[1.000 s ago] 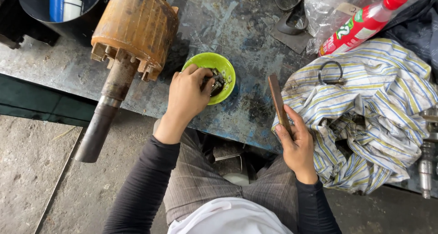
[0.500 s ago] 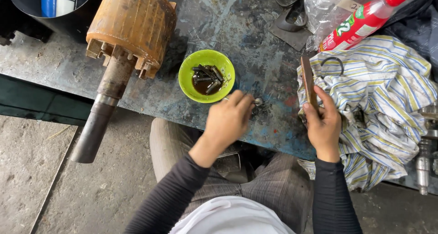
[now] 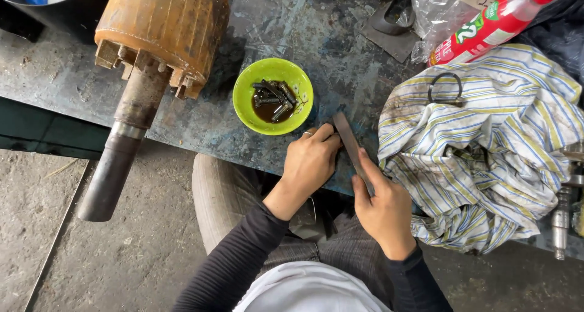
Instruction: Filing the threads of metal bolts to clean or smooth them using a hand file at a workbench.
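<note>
Stained metal surface (image 3: 201, 123) under my view – right hand (image 3: 383, 211) closed on flat file (image 3: 350, 143), left hand (image 3: 311, 161) pinching its far end, just below green bowl (image 3: 273, 104); striped cloth (image 3: 486, 166) beside

My left hand (image 3: 311, 160) is curled into a loose fist at the near edge of the bench, knuckles up, fingertips tucked under. My right hand (image 3: 384, 207) sits just beside it, thumb stretched forward and fingers wrapped closed. Both forearms, in dark sleeves, angle inward from my lap.
</note>
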